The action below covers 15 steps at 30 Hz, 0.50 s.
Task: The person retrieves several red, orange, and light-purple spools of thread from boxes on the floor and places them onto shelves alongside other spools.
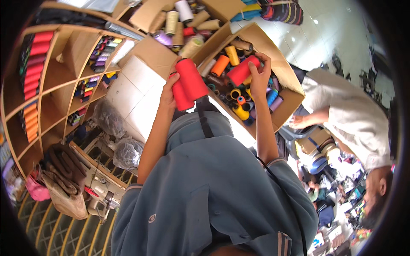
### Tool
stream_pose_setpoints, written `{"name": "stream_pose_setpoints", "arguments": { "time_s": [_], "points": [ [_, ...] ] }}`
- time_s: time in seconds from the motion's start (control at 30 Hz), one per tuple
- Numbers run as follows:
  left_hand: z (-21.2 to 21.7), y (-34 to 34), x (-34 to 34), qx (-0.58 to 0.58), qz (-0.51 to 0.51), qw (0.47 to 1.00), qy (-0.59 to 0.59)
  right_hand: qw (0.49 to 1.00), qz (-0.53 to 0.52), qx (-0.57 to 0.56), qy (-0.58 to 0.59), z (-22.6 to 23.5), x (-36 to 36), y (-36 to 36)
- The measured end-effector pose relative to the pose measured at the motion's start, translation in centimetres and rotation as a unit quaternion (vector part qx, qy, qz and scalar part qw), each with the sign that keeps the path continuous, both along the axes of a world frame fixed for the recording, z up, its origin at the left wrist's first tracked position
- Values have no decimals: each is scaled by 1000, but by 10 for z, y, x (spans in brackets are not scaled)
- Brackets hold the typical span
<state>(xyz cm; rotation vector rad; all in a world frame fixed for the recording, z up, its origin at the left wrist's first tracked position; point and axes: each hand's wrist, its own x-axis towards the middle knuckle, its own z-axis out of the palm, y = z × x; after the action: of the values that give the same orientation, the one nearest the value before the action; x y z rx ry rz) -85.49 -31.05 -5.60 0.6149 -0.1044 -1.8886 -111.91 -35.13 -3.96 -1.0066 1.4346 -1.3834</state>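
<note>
Two red thread spools [191, 80] are gripped side by side in my left hand [169, 90], its fingers wrapped round them. My right hand [261, 75] pinches another red thread spool [242, 71] by its end, over the open cardboard box [285, 93]. Loose spools fill that box, among them an orange spool [220, 65], a yellow spool [232, 55] and a blue spool [272, 97]. Parts of the box's contents are hidden behind my right hand and its spool.
A second cardboard box [147, 16] of spools stands beyond. Wooden shelves [60, 89] with red, orange and mixed spools line the left. A sewing machine [100, 187] and plastic bags [128, 152] sit lower left. Another person [350, 111] is close on the right.
</note>
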Motion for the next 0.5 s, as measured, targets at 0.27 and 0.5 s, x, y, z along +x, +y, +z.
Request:
{"name": "stream_pose_setpoints", "arguments": {
  "time_s": [0.27,0.5],
  "points": [
    [19,34,118,-27,84,995,-53,883,278,157,-344,43,184,4],
    [40,91,237,-17,163,977,-139,834,452,211,-235,42,336,25]
  ]
}}
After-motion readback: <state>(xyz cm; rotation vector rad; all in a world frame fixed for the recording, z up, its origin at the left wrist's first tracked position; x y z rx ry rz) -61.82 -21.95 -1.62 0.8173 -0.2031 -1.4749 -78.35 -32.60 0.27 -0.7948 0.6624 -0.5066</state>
